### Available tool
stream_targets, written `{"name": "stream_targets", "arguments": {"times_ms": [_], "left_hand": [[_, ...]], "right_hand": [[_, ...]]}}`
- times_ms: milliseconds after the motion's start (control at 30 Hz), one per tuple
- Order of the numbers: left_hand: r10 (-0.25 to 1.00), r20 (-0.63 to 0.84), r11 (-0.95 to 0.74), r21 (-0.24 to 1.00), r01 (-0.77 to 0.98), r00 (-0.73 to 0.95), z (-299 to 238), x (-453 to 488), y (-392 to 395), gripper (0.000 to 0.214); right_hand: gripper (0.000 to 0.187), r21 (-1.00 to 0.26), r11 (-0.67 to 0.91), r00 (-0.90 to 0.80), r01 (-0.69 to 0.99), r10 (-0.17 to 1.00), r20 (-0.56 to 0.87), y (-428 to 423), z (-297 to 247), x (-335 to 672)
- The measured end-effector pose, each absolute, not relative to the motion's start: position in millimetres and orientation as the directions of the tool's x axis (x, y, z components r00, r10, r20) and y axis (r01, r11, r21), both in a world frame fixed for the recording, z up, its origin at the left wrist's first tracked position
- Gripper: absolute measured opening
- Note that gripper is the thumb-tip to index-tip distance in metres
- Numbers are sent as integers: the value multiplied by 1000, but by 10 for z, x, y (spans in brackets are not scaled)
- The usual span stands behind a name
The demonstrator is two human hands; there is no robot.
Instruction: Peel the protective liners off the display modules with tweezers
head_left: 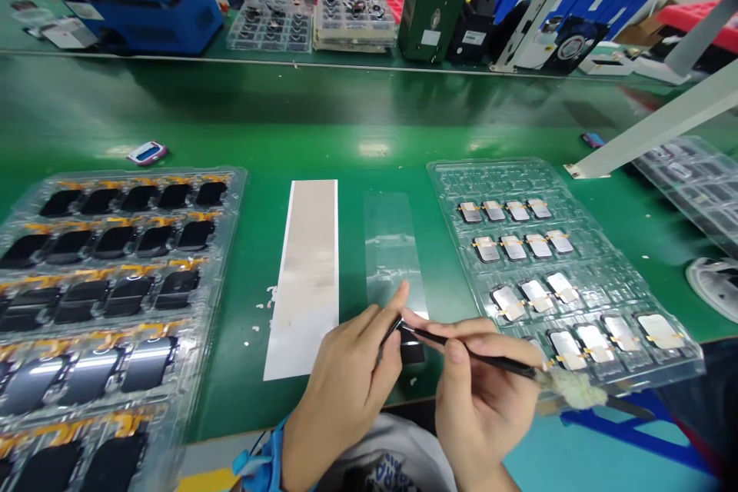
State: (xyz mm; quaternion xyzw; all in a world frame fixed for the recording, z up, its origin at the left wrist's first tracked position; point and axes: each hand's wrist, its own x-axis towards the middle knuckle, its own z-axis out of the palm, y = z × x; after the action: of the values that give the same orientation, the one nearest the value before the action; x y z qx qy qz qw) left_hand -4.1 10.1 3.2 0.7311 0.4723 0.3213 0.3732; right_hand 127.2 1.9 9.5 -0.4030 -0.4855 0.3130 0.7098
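Observation:
My left hand (351, 357) pinches a small dark-edged flat part (387, 335) between thumb and fingers; most of it is hidden. In my right hand (490, 384) is a slim black tool that looks like tweezers (501, 363), with a pale fluffy wrap (573, 387) near its rear end. Its tip meets the part at my left fingertips. Beneath and beyond the hands lies a clear film strip (389, 227). A dark piece (412, 354) shows on the table between my hands. Left of them is a long beige strip with white edges (305, 261).
A clear tray of black screens with orange flex cables (222, 277) lies left. Another clear tray (455, 184), with silver-backed parts, lies right. A white post (651, 127) slants down at the right. Boxes and parts trays line the back shelf (254, 58).

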Motion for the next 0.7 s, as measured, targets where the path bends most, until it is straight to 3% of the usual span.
{"name": "stream_targets", "arguments": {"times_ms": [133, 267, 367, 433, 500, 567, 633, 700], "left_hand": [[940, 125, -249, 889, 385, 318, 29, -59, 75, 53], [941, 41, -141, 951, 276, 337, 93, -62, 8, 50], [936, -56, -39, 965, 259, 347, 175, -16, -19, 49], [925, -65, -24, 973, 230, 374, 227, 23, -25, 50], [913, -25, -56, 981, 185, 407, 257, 41, -30, 54], [919, 15, -95, 978, 184, 393, 250, 23, -42, 55], [951, 20, -101, 964, 248, 310, 205, -26, -56, 49], [981, 16, -78, 944, 321, 191, 132, -85, -65, 41]], "right_hand": [[21, -906, 423, 299, 10, 863, 407, 40, 76, 1470], [16, -912, 286, 18, 294, 953, 304, 37, 130, 1651], [12, -918, 243, -193, 314, 963, 188, 15, 246, 1731], [12, -912, 238, -243, 334, 957, 161, 14, 336, 1867], [12, -855, 267, -179, 444, 962, 207, 47, 405, 2157], [15, -719, 258, -3, 645, 942, 334, 131, 427, 2617], [21, -554, 4, 240, 833, 898, 368, 261, 393, 3178], [33, -457, -202, 373, 866, 869, 324, 406, 325, 3721]]}}
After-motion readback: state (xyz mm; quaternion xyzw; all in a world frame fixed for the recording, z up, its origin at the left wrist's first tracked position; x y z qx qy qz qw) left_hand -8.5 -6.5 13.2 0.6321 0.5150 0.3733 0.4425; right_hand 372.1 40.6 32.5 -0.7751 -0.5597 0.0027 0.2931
